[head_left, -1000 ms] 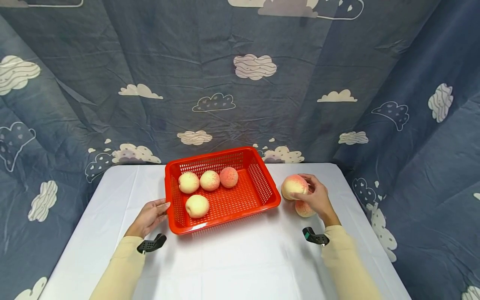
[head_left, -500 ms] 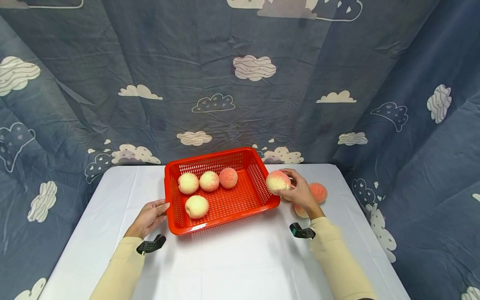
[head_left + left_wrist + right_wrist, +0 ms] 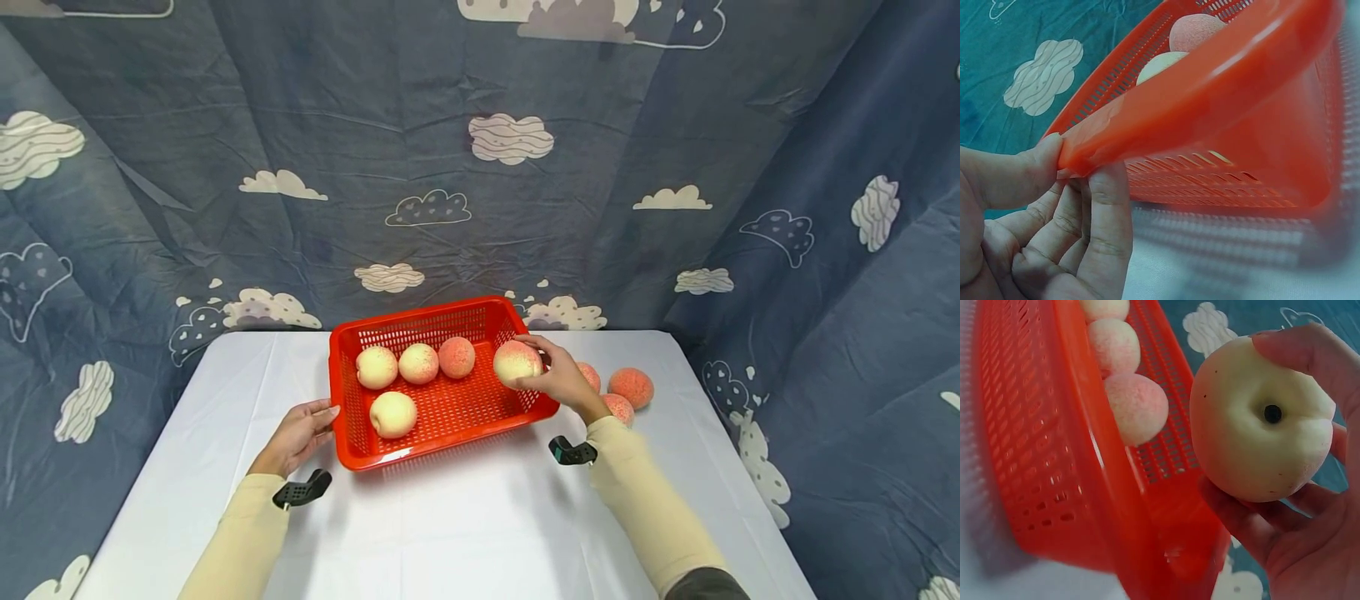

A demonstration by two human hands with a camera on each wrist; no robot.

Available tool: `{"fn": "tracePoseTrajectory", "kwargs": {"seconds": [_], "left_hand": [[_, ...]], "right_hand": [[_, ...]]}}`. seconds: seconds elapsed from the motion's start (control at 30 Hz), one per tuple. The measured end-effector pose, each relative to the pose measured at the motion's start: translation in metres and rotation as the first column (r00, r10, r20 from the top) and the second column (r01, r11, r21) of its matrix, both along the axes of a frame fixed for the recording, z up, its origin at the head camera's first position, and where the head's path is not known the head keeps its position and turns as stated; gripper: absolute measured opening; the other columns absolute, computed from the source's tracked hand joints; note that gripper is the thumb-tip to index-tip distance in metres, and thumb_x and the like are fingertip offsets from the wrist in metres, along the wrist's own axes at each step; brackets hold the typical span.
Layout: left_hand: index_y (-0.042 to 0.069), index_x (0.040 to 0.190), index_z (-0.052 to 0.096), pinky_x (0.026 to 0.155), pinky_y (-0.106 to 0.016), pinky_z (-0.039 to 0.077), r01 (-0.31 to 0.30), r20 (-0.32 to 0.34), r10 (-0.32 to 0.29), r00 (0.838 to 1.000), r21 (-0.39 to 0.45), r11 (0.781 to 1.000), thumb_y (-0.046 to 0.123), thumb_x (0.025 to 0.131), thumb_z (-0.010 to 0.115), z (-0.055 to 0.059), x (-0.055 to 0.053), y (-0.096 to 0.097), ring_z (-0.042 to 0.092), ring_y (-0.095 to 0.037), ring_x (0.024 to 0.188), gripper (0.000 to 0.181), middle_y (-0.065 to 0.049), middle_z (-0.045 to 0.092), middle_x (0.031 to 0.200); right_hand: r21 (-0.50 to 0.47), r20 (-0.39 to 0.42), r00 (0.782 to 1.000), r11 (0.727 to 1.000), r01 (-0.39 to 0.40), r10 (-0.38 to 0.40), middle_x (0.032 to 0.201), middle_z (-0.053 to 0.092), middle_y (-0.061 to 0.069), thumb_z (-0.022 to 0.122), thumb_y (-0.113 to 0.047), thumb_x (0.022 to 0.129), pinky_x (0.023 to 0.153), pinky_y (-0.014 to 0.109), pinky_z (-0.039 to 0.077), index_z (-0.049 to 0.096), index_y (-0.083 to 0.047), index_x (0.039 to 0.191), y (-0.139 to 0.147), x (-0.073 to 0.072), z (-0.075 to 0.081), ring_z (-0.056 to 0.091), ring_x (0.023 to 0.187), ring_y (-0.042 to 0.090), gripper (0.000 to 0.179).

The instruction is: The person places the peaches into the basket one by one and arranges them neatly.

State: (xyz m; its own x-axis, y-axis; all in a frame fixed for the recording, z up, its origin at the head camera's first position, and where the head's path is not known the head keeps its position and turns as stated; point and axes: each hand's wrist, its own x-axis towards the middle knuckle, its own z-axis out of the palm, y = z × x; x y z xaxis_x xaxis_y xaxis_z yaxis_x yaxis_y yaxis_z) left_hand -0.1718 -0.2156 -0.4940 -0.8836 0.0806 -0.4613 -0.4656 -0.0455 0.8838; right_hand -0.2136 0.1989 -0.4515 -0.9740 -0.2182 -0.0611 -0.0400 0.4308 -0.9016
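The white-covered table before you bears a red basket and, to its right, three peaches.

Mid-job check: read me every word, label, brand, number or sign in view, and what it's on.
No text can be read in any view.
Peach in the right hand: no lettering on the side shown.
Red basket: no label on its visible rim or walls.
Backdrop: printed clouds, no letters.
Black wrist devices: too small to tell.
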Motion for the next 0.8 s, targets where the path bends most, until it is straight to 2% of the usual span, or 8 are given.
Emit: {"fn": "tracePoseTrajectory", "kwargs": {"seconds": [0.13, 0.3, 0.47, 0.8], "left_hand": [[-0.011, 0.133, 0.039, 0.066, -0.021, 0.049, 0.004, 0.000, -0.004, 1.000, 0.009, 1.000, 0.009, 0.098, 0.054, 0.000, 0.000, 0.000, 0.056, -0.006, 0.075, 0.043, 0.006, 0.063, 0.085], [-0.012, 0.131, 0.038, 0.064, -0.019, 0.049, 0.016, -0.018, -0.015, 1.000, 0.029, 0.999, 0.008, 0.099, 0.052, 0.000, 0.000, -0.001, 0.056, -0.004, 0.072, 0.040, 0.007, 0.062, 0.082], [-0.012, 0.132, 0.038, 0.063, -0.018, 0.048, 0.023, -0.026, -0.022, 0.999, 0.033, 0.999, 0.008, 0.099, 0.051, 0.000, 0.000, -0.001, 0.056, -0.003, 0.071, 0.041, 0.007, 0.061, 0.081], [-0.013, 0.134, 0.036, 0.062, -0.018, 0.048, 0.021, -0.026, -0.019, 0.999, 0.043, 0.999, 0.009, 0.100, 0.051, -0.002, -0.001, -0.003, 0.056, -0.003, 0.071, 0.043, 0.007, 0.063, 0.082]], "right_hand": [[0.035, -0.017, 0.999, 0.998, -0.042, 0.043, 0.132, 0.053, 0.013, 0.084, -0.011, 0.073, 0.090, 0.046, 0.049, 0.048, -0.013, 0.140, -0.012, -0.010, 0.001, 0.053, 0.109, 0.033, 0.076], [0.032, -0.023, 0.994, 0.994, -0.106, 0.107, 0.126, 0.055, 0.009, 0.083, -0.011, 0.072, 0.086, 0.040, 0.049, 0.053, -0.017, 0.134, -0.025, -0.023, 0.001, 0.053, 0.108, 0.027, 0.069], [0.019, -0.019, 0.985, 0.985, -0.172, 0.172, 0.126, 0.054, 0.007, 0.082, -0.011, 0.074, 0.082, 0.040, 0.051, 0.053, -0.018, 0.131, -0.041, -0.036, 0.001, 0.053, 0.108, 0.027, 0.064], [0.081, 0.026, 0.957, 0.954, -0.290, 0.289, 0.127, 0.055, 0.006, 0.083, -0.009, 0.072, 0.084, 0.039, 0.051, 0.055, -0.019, 0.129, -0.073, -0.055, -0.003, 0.055, 0.105, 0.026, 0.064]]}}
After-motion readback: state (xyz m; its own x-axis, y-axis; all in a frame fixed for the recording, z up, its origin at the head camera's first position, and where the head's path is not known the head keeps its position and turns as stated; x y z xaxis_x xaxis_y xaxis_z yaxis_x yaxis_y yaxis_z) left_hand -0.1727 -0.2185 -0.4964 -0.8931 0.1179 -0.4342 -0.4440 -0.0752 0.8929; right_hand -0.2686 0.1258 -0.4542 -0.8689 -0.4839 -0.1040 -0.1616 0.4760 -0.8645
